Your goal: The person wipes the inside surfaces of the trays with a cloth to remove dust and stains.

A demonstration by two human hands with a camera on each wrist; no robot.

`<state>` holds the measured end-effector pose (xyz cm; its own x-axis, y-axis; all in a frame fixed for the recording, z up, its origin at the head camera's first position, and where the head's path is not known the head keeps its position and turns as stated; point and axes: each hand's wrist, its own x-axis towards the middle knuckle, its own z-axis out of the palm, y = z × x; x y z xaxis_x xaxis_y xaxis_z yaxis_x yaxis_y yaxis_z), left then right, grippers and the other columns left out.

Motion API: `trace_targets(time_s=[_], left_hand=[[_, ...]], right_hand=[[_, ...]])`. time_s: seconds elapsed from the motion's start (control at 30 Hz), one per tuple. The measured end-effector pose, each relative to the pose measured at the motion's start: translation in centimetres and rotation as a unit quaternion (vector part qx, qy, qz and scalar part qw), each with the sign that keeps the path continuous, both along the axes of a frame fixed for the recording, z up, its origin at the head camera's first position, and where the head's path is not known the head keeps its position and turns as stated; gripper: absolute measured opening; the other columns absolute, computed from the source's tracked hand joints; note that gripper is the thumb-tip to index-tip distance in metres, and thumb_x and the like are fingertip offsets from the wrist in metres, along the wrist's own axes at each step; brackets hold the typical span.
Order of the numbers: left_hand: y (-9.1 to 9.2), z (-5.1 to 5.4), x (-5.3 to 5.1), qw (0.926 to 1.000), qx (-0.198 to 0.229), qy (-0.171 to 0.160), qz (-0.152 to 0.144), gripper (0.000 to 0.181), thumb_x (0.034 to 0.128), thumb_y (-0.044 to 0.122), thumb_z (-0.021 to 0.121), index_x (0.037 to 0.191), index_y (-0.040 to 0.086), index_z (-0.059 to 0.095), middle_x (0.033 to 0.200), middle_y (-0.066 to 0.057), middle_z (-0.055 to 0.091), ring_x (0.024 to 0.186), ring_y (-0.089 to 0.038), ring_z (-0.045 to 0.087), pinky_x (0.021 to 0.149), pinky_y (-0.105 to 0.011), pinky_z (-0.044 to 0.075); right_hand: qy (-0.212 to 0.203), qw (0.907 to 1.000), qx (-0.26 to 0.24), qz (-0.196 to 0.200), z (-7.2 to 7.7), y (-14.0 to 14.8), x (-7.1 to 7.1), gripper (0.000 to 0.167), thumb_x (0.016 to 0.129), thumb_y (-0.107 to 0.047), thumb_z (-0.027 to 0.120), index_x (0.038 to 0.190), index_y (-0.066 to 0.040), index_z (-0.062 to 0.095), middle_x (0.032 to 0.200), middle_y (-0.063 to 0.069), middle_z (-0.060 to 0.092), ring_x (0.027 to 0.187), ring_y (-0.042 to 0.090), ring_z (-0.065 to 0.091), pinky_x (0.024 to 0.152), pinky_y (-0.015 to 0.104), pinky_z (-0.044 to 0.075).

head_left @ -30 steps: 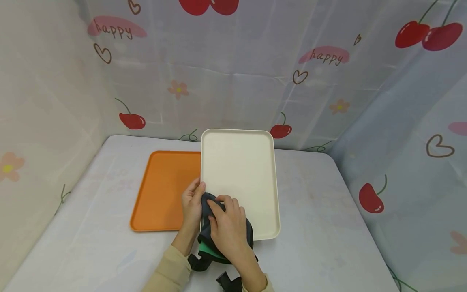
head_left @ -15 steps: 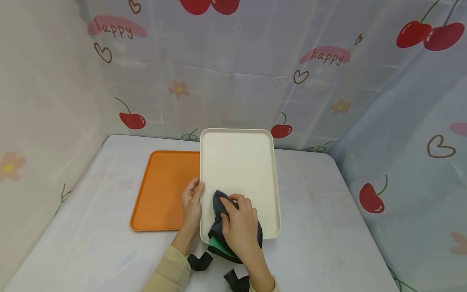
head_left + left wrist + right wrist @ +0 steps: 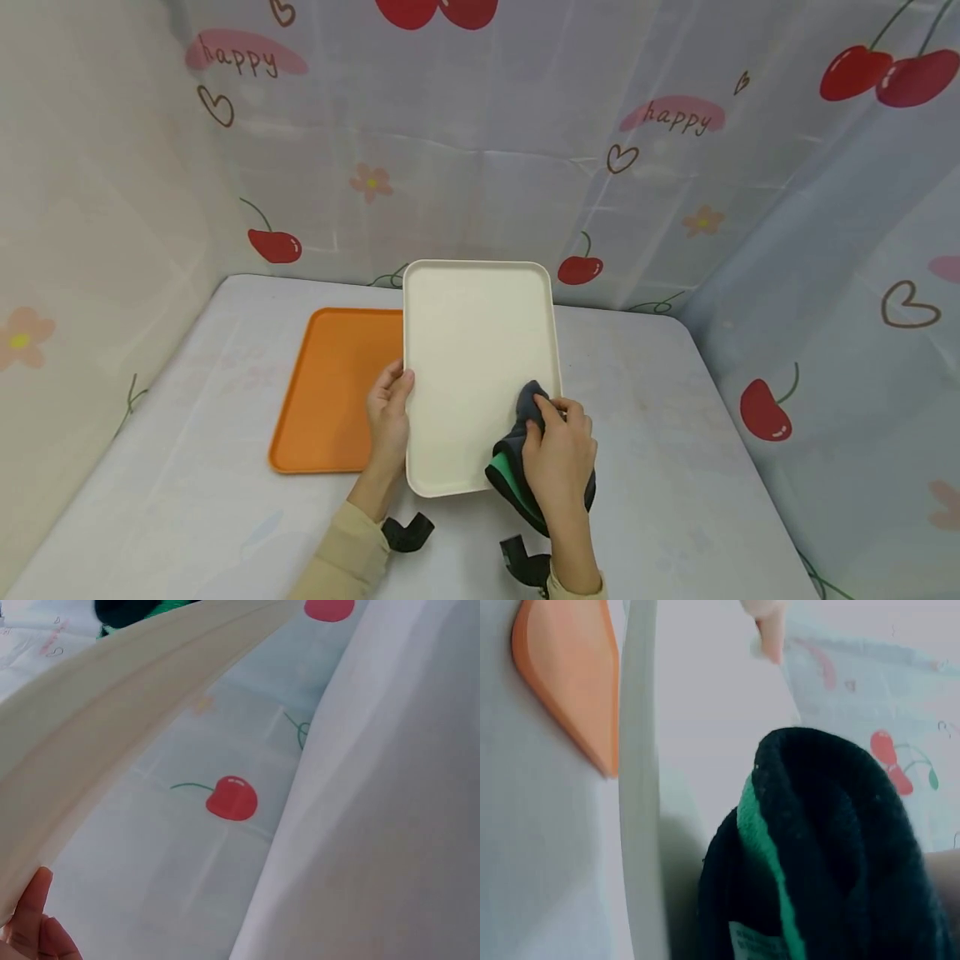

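A cream rectangular tray (image 3: 472, 350) is held up off the table, tilted toward the head camera. My left hand (image 3: 388, 421) grips its left edge; in the left wrist view, fingertips (image 3: 31, 907) show at the tray's edge. My right hand (image 3: 561, 467) holds a bunched dark cloth (image 3: 512, 471) with a green face against the tray's lower right part. The right wrist view shows the folded cloth (image 3: 832, 847) up close, with a white label, beside the tray's pale rim (image 3: 640, 787).
An orange tray (image 3: 337, 392) lies flat on the white-covered table (image 3: 645, 467), partly behind the cream tray. Printed curtains (image 3: 480, 192) with cherries and hearts stand behind and at both sides. Black wrist mounts (image 3: 408, 532) show near the sleeves.
My right hand has moved the cloth rightward across the cream tray, from its lower left to its right edge. The left hand keeps its grip, and the tray has shifted slightly left.
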<state>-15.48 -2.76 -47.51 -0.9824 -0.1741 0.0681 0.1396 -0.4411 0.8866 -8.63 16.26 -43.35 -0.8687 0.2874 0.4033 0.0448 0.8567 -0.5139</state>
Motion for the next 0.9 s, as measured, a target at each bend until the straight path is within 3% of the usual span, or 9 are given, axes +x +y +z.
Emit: trace_targets(time_s=[0.13, 0.33, 0.9], left_hand=[[0.0, -0.1, -0.1, 1.0000, 0.004, 0.001, 0.004, 0.030, 0.1001, 0.014, 0.054, 0.126, -0.003, 0.057, 0.101, 0.000, 0.065, 0.086, -0.010, 0.065, 0.073, -0.021, 0.057], [0.1, -0.3, -0.2, 1.0000, -0.006, -0.005, 0.003, 0.033, 0.0996, 0.013, 0.055, 0.127, -0.005, 0.055, 0.101, 0.000, 0.065, 0.088, -0.010, 0.064, 0.075, -0.020, 0.056], [0.0, -0.2, -0.2, 1.0000, 0.007, 0.004, -0.003, 0.032, 0.0998, 0.013, 0.054, 0.126, -0.006, 0.056, 0.100, 0.001, 0.065, 0.085, -0.010, 0.065, 0.073, -0.023, 0.057]], right_hand=[[-0.028, 0.9988, -0.011, -0.038, -0.1, 0.9, -0.2, 0.034, 0.085, -0.005, 0.069, 0.119, -0.004, 0.070, 0.117, 0.020, 0.060, 0.101, 0.039, 0.055, 0.073, 0.054, 0.044], [-0.040, 0.9980, -0.015, -0.046, -0.5, 1.1, -0.2, 0.034, 0.085, -0.005, 0.068, 0.119, -0.003, 0.070, 0.116, 0.020, 0.061, 0.101, 0.040, 0.055, 0.073, 0.054, 0.044], [0.008, 0.9989, 0.000, -0.046, -1.1, 0.3, 0.4, 0.034, 0.084, -0.003, 0.070, 0.118, -0.002, 0.069, 0.114, 0.022, 0.059, 0.099, 0.038, 0.054, 0.066, 0.048, 0.040]])
